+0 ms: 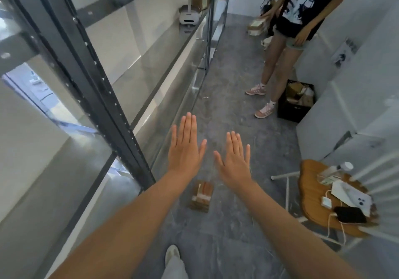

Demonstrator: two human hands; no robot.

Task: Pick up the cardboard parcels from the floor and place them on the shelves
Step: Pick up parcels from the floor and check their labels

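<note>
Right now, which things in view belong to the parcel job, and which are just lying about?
Job: cardboard parcel on the floor; shelves; both hands, left and right, open and empty; crate holding parcels.

Lying about: white device on a shelf; chair with phones and chargers.

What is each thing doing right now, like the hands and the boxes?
left hand: open, flat, empty
right hand: open, flat, empty
taped cardboard parcel: lying on the floor, untouched
parcel on the shelf: already placed
black crate: on the floor, filled with parcels
black phone: on the wooden chair, cable plugged in
other person: standing
</note>
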